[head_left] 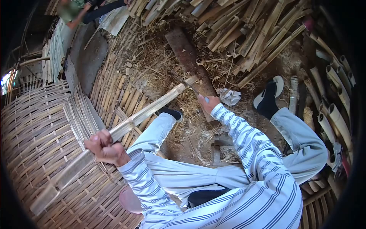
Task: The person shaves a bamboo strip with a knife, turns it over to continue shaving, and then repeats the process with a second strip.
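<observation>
My left hand (106, 148) is closed around a long split bamboo piece (143, 115), which runs diagonally from the lower left up to the middle. In my right hand (209, 104) is the handle of a knife (191, 87). Its dark, narrow blade crosses the bamboo piece near the far end, pointing up and left. Beneath that end lies a brown wooden plank (183, 47) on the ground. Shavings (152, 65) are scattered around the plank. The bamboo's near end reaches over a woven bamboo mat (34, 137).
Split bamboo pieces (263, 34) are heaped at the top right, and bamboo tubes (337, 122) are stacked along the right. A crumpled white wrapper (229, 97) lies beside the plank. More strips (110, 87) lie left of it. Part of another person (78, 15) shows at the top left.
</observation>
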Demonstrator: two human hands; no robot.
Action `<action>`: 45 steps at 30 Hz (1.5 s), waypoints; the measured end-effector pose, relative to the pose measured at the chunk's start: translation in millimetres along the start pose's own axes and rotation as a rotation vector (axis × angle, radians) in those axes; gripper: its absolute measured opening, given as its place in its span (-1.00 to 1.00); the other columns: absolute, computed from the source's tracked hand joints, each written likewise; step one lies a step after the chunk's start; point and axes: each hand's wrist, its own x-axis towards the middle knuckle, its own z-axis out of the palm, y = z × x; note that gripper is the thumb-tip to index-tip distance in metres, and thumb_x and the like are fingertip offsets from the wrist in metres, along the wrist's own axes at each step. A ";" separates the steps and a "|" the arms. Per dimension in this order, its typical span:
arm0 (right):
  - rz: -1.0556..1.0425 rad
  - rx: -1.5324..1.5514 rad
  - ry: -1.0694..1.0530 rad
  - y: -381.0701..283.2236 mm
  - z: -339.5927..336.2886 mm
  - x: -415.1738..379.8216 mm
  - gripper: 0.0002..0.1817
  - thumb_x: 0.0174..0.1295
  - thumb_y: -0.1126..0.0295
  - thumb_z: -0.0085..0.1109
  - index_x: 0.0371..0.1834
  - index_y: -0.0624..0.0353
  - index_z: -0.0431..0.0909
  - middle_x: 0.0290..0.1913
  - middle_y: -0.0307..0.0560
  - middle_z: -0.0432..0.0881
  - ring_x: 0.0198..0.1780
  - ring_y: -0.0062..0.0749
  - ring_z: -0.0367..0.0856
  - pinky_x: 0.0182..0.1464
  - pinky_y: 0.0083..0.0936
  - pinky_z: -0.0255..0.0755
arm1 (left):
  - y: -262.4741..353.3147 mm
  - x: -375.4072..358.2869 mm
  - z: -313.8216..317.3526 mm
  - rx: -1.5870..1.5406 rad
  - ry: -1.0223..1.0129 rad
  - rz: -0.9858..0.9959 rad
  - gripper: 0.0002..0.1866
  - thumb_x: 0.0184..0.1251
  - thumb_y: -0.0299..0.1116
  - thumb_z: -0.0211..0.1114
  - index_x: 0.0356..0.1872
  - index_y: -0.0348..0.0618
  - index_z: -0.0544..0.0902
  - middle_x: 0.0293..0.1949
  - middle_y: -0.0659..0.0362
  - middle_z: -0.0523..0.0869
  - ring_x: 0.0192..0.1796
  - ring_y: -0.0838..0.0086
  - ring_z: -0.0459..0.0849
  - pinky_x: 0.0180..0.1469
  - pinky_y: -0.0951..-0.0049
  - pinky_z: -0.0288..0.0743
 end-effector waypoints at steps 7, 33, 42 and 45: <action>0.019 -0.153 -0.010 -27.9 -101.8 -72.0 -0.21 0.14 -0.35 -0.13 -0.33 0.29 0.67 -0.36 0.28 0.65 -0.20 0.12 0.63 -0.02 -0.23 0.47 | 0.7 9.8 6.6 -0.204 -0.114 -0.040 -0.62 0.07 -0.65 0.11 -0.69 0.04 0.14 -0.76 0.37 0.13 -0.72 0.67 0.06 -0.65 0.58 -0.02; -0.159 -0.049 -0.069 -90.9 -39.4 -159.0 -0.24 0.31 -0.22 -0.36 -0.35 0.29 0.64 -0.35 0.33 0.62 -0.18 0.14 0.63 0.02 -0.15 0.44 | 75.5 -48.1 33.3 -0.399 -0.429 -0.159 -0.54 0.35 -0.17 -0.08 -0.78 0.02 0.14 -0.81 0.33 0.13 -0.74 0.59 0.05 -0.60 0.49 0.07; -0.068 0.093 -0.166 -78.9 -59.2 -128.8 -0.15 0.23 -0.31 -0.31 -0.46 0.37 0.63 -0.39 0.46 0.58 -0.20 0.26 0.59 -0.01 -0.13 0.43 | 67.7 -40.3 40.8 -0.470 -0.677 -0.076 -0.59 0.26 -0.33 -0.06 -0.83 -0.06 0.20 -0.88 0.29 0.20 -0.83 0.58 0.13 -0.70 0.52 0.19; -0.040 0.063 -0.159 -52.6 -35.5 -110.8 -0.16 0.24 -0.30 -0.30 -0.47 0.39 0.62 -0.41 0.48 0.57 -0.19 0.29 0.57 -0.01 -0.11 0.41 | 76.6 -35.0 37.1 -0.417 -0.750 0.024 -0.61 0.32 -0.22 -0.04 -0.71 -0.16 0.36 -0.81 0.19 0.37 -0.80 0.49 0.37 -0.67 0.48 0.38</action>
